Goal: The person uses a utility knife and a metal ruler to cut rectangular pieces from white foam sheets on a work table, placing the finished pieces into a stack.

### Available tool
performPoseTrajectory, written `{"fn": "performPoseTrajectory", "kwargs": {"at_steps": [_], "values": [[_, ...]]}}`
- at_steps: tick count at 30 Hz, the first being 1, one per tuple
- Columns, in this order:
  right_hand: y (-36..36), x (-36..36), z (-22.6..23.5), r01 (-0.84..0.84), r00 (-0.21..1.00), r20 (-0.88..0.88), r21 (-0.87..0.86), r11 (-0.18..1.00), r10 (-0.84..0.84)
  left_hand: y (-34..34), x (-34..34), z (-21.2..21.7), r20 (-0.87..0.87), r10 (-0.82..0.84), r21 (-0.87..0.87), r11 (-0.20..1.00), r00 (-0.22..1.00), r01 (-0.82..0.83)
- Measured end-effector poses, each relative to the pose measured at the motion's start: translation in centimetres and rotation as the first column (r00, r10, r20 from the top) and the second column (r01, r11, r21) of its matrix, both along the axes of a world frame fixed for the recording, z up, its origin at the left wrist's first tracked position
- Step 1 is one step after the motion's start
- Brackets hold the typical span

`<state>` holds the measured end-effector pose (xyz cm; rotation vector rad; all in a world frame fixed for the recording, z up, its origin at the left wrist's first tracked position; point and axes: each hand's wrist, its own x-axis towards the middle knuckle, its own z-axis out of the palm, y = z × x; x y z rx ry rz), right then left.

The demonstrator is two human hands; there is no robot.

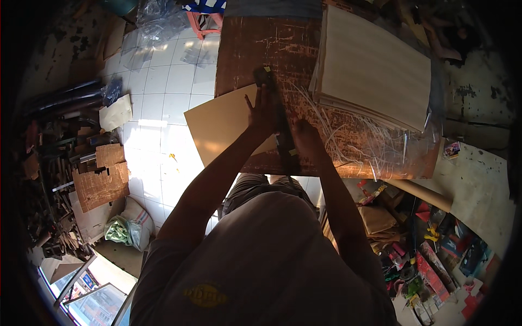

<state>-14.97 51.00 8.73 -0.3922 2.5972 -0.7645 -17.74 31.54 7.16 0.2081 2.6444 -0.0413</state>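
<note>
The right hand closes around something small, likely a knife; the left hand, fingers spread, presses a dark straightedge onto the tan sheet overhanging the scarred worktable; press firmly, cut steadily.

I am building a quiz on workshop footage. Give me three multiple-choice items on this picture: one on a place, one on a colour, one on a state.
1. Where does the stack of pale sheets lie?
A. on the worktable's far right
B. on the tiled floor
C. on the person's lap

2. What colour is the sheet under the left hand?
A. blue
B. tan
C. black

3. How is the left hand?
A. clenched in a fist
B. hanging off the table
C. flat, fingers spread

Answers: 1 A, it sits on the brown worktable; 2 B, it looks tan; 3 C, fingers are splayed beside the dark straightedge.
</note>
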Motion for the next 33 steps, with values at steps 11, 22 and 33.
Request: {"fn": "performPoseTrajectory", "kwargs": {"at_steps": [11,22,33], "values": [[-7.9,-10.2,-3.2,0.079,0.996,0.051,-0.076,0.994,-0.075,-0.3,0.4,0.2,0.006,0.031,-0.002,1.000,0.999,-0.031],[-2.4,-1.8,-2.8,-0.087,0.990,0.118,0.052,0.995,0.080,-0.4,0.0,0.0,0.031,0.040,0.019,0.999,0.999,-0.041],[6.0,13.0,-0.5,0.137,0.952,0.278,-0.018,0.990,-0.127,0.0,0.2,0.6,0.002,0.105,0.105,0.989,0.994,-0.104]]}}
